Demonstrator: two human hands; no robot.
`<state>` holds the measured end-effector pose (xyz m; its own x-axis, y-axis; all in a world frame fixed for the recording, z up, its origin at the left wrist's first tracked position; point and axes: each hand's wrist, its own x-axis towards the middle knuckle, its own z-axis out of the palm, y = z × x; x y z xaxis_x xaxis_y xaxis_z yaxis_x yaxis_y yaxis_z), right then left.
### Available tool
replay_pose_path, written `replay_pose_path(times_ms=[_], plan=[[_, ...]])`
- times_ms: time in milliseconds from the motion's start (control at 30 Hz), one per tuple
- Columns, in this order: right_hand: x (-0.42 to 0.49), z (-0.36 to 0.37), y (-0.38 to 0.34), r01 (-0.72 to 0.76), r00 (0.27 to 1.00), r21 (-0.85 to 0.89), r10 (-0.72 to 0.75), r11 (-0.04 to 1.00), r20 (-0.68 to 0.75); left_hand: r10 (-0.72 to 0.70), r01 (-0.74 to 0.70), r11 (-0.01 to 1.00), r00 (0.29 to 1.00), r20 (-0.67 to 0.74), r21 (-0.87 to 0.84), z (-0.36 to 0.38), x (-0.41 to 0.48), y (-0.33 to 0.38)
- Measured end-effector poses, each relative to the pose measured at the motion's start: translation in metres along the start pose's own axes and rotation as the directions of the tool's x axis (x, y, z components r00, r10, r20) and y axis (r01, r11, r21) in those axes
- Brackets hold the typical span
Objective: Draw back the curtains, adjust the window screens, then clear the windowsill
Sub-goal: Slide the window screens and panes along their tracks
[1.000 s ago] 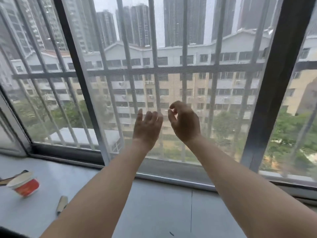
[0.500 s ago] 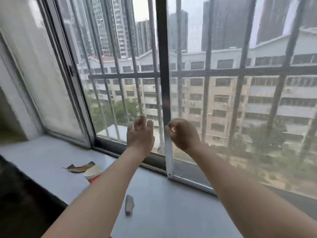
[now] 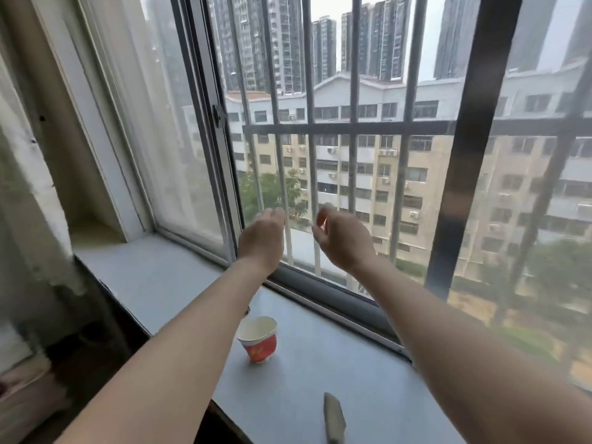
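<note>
My left hand point(image 3: 262, 241) is up before the window, back towards me, fingers point(image 3: 277, 216) fairly straight and together, holding nothing. My right hand point(image 3: 344, 240) is just beside it, its fingers point(image 3: 325, 210) loosely curled above the thumb. Daylight shows in the gap and I see nothing gripped. Both palms are hidden, and I cannot tell whether any fingertip touches glass or mesh.

Past the tips the outside bars point(image 3: 309, 155) read sharp. The screen point(image 3: 544, 203) lies to the right, well apart from my right hand. It shows as a hazy veil beyond a dark, blurred upright point(image 3: 471, 155), which seems to be its edge, and the picture's right side cuts it off. Just left of my left hand stands the grey frame point(image 3: 221, 187), and the pane behind it is milky. Between frame and upright there is a wide opening, with both hands towards its left side. The bottom track point(image 3: 320, 293) runs under my wrists.

On the sill point(image 3: 153, 277) a red-and-white cup point(image 3: 258, 339) stands midway between track and front edge. My left forearm point(image 3: 192, 347) overlaps the cup's left rim, and I cannot tell whether they touch. A dark scrap point(image 3: 246, 310) peeks from behind that forearm, the rest of it hidden. A flat stick point(image 3: 333, 418) lies near the front edge, cut off at the bottom. The far left is too blurred to tell wall from drape.
</note>
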<state>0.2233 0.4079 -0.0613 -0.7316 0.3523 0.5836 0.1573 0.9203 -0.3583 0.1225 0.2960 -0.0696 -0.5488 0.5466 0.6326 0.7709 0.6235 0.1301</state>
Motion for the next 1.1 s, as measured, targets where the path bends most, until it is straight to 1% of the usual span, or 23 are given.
replay_pose_path(times_ms=[133, 200, 267, 367, 433, 500, 567, 633, 700, 733, 800, 867, 933, 1100], plan=[[0.041, 0.030, -0.019, 0.055, 0.995, 0.006, -0.055, 0.998, 0.079, -0.128, 0.127, 0.991, 0.992, -0.019, -0.052, 0.008, 0.020, -0.042], [0.061, 0.045, -0.029, 0.078, 0.992, 0.005, -0.078, 0.997, 0.100, -0.201, 0.200, 0.978, 0.979, -0.013, -0.066, 0.013, 0.031, -0.064], [0.082, 0.063, -0.035, 0.104, 0.989, 0.008, -0.105, 0.994, 0.104, -0.285, 0.284, 0.950, 0.958, 0.004, -0.130, 0.020, 0.046, -0.087], [0.117, 0.095, -0.041, 0.147, 0.983, 0.014, -0.148, 0.989, 0.110, -0.407, 0.415, 0.874, 0.910, 0.085, -0.253, 0.041, 0.071, -0.123], [0.140, 0.118, -0.047, 0.213, 0.972, -0.053, -0.206, 0.976, 0.114, -0.440, 0.467, 0.831, 0.884, 0.157, -0.302, 0.059, 0.089, -0.147], [0.161, 0.135, -0.053, 0.282, 0.957, -0.157, -0.265, 0.947, 0.121, -0.459, 0.517, 0.759, 0.856, 0.237, -0.396, 0.072, 0.104, -0.165], [0.189, 0.155, -0.065, 0.307, 0.950, -0.261, -0.281, 0.915, 0.134, -0.461, 0.573, 0.636, 0.819, 0.341, -0.516, 0.089, 0.124, -0.189], [0.212, 0.170, -0.074, 0.344, 0.936, -0.339, -0.294, 0.875, 0.192, -0.456, 0.633, 0.502, 0.773, 0.441, -0.589, 0.104, 0.137, -0.206], [0.235, 0.185, -0.083, 0.371, 0.924, -0.402, -0.290, 0.837, 0.247, -0.424, 0.651, 0.424, 0.757, 0.498, -0.629, 0.120, 0.149, -0.223], [0.247, 0.191, -0.087, 0.383, 0.919, -0.438, -0.288, 0.814, 0.269, -0.404, 0.646, 0.409, 0.761, 0.508, -0.644, 0.127, 0.155, -0.231], [0.271, 0.205, -0.094, 0.393, 0.914, -0.490, -0.274, 0.778, 0.299, -0.376, 0.595, 0.454, 0.803, 0.464, -0.663, 0.142, 0.165, -0.246], [0.285, 0.216, -0.098, 0.401, 0.911, -0.523, -0.265, 0.752, 0.317, -0.419, 0.520, 0.545, 0.848, 0.324, -0.657, 0.151, 0.169, -0.253], [0.294, 0.228, -0.099, 0.402, 0.913, -0.567, -0.267, 0.719, 0.309, -0.461, 0.450, 0.605, 0.870, 0.172, -0.657, 0.156, 0.168, -0.257], [0.292, 0.241, -0.096, 0.374, 0.924, -0.757, -0.280, 0.536, 0.259, -0.450, 0.329, 0.612, 0.893, 0.026, -0.719, 0.156, 0.166, -0.258]])
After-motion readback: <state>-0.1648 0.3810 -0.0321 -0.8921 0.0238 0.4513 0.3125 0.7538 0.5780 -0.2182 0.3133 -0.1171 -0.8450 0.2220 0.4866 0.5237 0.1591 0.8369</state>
